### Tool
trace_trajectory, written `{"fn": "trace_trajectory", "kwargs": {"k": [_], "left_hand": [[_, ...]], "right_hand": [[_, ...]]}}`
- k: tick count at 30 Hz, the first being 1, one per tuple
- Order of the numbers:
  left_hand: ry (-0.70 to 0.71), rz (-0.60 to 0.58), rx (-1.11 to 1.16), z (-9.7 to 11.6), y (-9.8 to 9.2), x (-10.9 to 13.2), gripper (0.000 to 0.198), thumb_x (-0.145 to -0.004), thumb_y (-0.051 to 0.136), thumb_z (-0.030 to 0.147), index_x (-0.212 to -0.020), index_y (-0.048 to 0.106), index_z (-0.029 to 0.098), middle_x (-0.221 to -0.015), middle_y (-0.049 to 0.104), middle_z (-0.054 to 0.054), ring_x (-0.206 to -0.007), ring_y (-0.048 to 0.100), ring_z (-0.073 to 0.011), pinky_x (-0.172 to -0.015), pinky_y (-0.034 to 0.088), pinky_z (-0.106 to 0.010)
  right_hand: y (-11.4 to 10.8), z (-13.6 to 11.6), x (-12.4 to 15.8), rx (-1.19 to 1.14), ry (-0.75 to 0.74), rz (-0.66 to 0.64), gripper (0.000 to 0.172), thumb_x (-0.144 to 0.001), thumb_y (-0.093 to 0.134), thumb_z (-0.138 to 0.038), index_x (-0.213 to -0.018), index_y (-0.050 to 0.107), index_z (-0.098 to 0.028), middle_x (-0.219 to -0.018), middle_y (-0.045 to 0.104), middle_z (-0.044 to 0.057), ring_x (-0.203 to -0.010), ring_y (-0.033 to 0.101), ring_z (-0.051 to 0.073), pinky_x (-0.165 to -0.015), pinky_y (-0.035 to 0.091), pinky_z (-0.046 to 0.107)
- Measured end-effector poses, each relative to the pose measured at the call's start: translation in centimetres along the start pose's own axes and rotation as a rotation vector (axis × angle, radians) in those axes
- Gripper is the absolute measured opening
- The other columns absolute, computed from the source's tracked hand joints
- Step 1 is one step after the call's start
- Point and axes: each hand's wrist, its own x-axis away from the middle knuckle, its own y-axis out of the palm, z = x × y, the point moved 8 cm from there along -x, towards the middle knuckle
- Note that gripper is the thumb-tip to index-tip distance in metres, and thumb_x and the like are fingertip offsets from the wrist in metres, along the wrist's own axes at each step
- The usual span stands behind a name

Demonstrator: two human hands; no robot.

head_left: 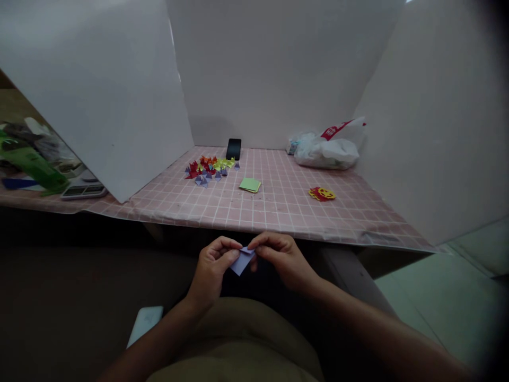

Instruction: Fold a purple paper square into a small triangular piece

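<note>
Just in front of the table edge, a small purple origami paper (240, 263) is pinched between both hands. My left hand (213, 265) grips its left side with thumb and fingertips. On the upper right corner, my right hand (280, 257) pinches a folded flap. The paper hangs with one corner pointing down. On the table beyond lie a stack of square papers (249, 184), light green on top, and a pile of small folded paper pieces (209, 167) in red, orange, yellow and purple.
A black phone (234, 148) leans at the back. White plastic bags (328, 151) sit at the back right, and red and yellow cut-out shapes (322, 194) lie nearer. White panels (278, 69) enclose the table. Left are a green bag (32, 162) and a white device (146, 321) below.
</note>
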Motion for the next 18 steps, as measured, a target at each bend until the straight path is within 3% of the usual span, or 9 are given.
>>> {"fn": "trace_trajectory", "kwargs": {"k": [18], "left_hand": [[-0.038,-0.020,0.036,0.0,0.2,0.0,0.017,-0.080,0.071,0.032,-0.086,0.065,0.018,-0.070,0.063,0.001,-0.060,0.056,-0.0114,-0.057,0.042,-0.022]], "right_hand": [[0.5,-1.7,0.4,0.264,-0.084,-0.041,0.018,-0.082,0.057,-0.017,-0.084,0.074,-0.021,-0.066,0.068,0.000,-0.062,0.067,0.015,-0.063,0.054,0.029]]}}
